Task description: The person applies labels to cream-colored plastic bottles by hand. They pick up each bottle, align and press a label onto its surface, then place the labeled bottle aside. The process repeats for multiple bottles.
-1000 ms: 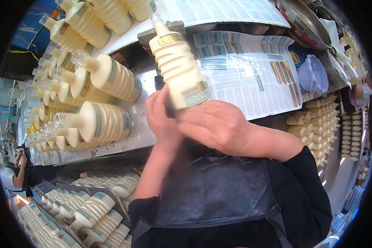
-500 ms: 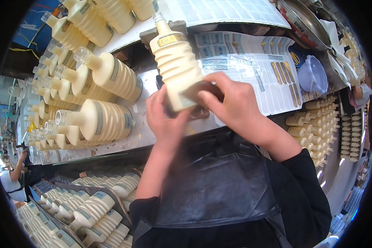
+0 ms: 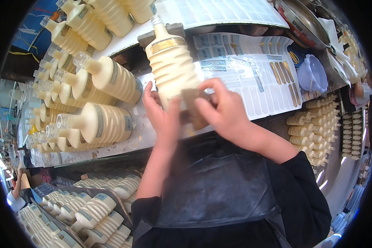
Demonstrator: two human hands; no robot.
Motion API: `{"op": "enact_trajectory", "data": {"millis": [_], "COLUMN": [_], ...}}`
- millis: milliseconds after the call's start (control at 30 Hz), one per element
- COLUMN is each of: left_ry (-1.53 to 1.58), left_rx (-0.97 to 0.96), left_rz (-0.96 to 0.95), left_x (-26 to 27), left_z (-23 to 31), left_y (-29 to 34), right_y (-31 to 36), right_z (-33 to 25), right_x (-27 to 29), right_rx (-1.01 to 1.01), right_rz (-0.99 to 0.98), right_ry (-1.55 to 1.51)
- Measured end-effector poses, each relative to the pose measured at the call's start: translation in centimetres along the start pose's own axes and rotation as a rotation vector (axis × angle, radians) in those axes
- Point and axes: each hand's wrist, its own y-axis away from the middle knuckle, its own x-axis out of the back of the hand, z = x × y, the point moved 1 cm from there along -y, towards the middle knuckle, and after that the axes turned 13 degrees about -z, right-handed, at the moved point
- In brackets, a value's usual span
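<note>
A cream bottle (image 3: 172, 68) with wavy ridges, a gold band at its shoulder and a glass neck lies tilted away from me, its neck over a dark rest (image 3: 146, 39). My left hand (image 3: 163, 118) grips its lower left side, fingers curled round the edge. In my right hand (image 3: 225, 109) is a flat brown pad (image 3: 192, 101), pinched between thumb and fingers at the bottle's near end. The pad hides part of the bottle's lower face, and motion blurs it.
Rows of similar cream bottles (image 3: 113, 78) lie on the bench to the left. Right of the held bottle is a sheet (image 3: 252, 97) with blue and gold stickers, then a lilac bucket (image 3: 313, 74). Crated bottles (image 3: 91, 213) sit lower left, more bottles (image 3: 312, 128) at right.
The held bottle has turned, so its gold band faces me differently. The brown pad has swung lower and more upright, and my right hand has shifted slightly down and left.
</note>
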Motion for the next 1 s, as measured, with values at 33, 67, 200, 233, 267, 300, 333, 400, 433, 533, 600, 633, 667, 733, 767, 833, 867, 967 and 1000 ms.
{"op": "enact_trajectory", "data": {"millis": [33,67,200,233,267,300,333,400,433,533,600,633,667,733,767,833,867,967,1000], "left_ry": [-0.046,-0.067,0.034,0.062,0.089,0.138,0.186,0.335,0.435,0.38,0.247,0.191,0.135,0.154,0.163,0.211,0.235,0.308,0.093], "left_rx": [0.069,0.041,-0.091,-0.111,-0.13,-0.132,-0.133,-0.118,-0.102,0.003,0.008,-0.029,-0.066,-0.077,-0.083,-0.056,-0.044,-0.149,-0.182], "left_rz": [0.037,0.018,0.025,0.017,0.01,-0.001,-0.011,-0.024,-0.026,-0.027,-0.021,-0.014,-0.008,-0.013,-0.016,-0.007,-0.002,-0.089,-0.106], "left_x": [-0.4,-0.6,-0.8,-0.8,-0.9,-0.9,-0.8,-0.8,-0.8,-1.0,-0.9,-0.8,-0.7,-0.8,-0.8,-0.7,-0.6,0.3,0.5], "left_z": [0.3,0.3,-1.2,-1.3,-1.3,-1.4,-1.5,-1.5,-1.3,-0.3,-0.4,-1.2,-1.8,-2.2,-2.2,-2.3,-2.3,-2.9,-2.5], "left_y": [-0.3,-0.3,0.1,0.2,0.2,0.3,0.4,0.4,0.4,-0.1,-0.3,-0.2,-0.2,-0.2,-0.2,-0.1,-0.1,0.3,0.6], "right_y": [-0.1,-0.1,-0.2,-0.1,0.0,0.0,0.0,0.2,0.2,0.2,0.1,-0.1,-0.3,-0.5,-0.5,-0.7,-0.7,-0.6,-0.1], "right_z": [-0.1,0.2,4.0,4.8,5.8,6.2,6.3,5.3,4.8,3.9,5.0,5.8,6.7,8.8,9.3,9.2,9.1,7.0,6.7], "right_x": [-0.5,-0.6,0.5,0.7,0.7,0.6,0.7,0.3,0.1,-0.3,-0.6,-0.7,-0.3,-0.9,-1.1,-1.1,-1.1,-0.7,-0.3], "right_rx": [0.021,-0.014,-0.147,-0.18,-0.213,-0.243,-0.243,-0.116,-0.053,0.013,-0.005,-0.012,-0.086,-0.099,-0.106,-0.085,-0.074,0.125,0.117], "right_rz": [-0.042,-0.061,0.001,-0.008,-0.018,-0.027,-0.017,0.076,0.122,-0.006,0.046,0.071,0.072,0.095,0.107,0.142,0.159,0.34,0.32], "right_ry": [-0.002,0.001,-0.032,-0.097,-0.163,-0.233,-0.254,-0.366,-0.42,-0.21,-0.211,-0.211,-0.171,-0.239,-0.274,-0.255,-0.246,-0.386,-0.241]}}
